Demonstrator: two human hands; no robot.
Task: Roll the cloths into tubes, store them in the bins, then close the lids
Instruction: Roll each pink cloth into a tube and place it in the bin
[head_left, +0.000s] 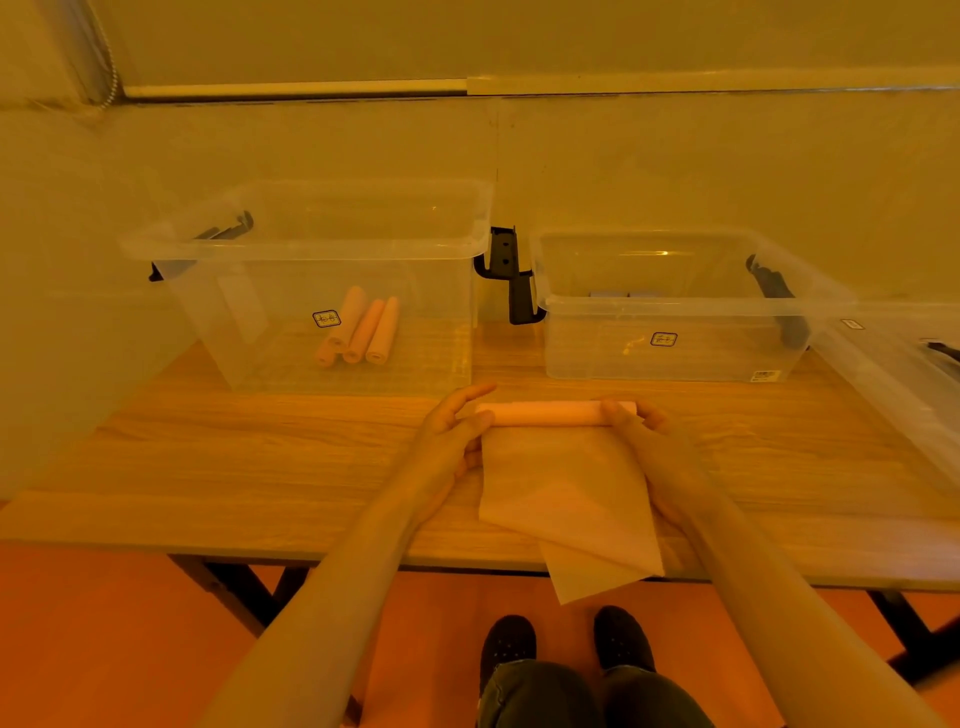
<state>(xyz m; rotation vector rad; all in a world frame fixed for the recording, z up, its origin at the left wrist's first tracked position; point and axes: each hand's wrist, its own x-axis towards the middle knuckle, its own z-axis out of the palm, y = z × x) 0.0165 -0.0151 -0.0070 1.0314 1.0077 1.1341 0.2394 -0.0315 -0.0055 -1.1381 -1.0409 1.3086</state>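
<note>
My left hand (451, 431) and right hand (635, 422) curl fingers over the ends of a half-rolled cloth (556, 413) on the table (208, 457). It looks soft, light (likely to unroll), so I'd keep gripping both ends just under the fingertips.

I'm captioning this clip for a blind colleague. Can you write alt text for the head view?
Both hands, left hand and right hand, hold a rolled pink cloth on a wooden table, above flat cloths. Behind sit two open clear bins; the left bin holds rolled cloths.
</note>
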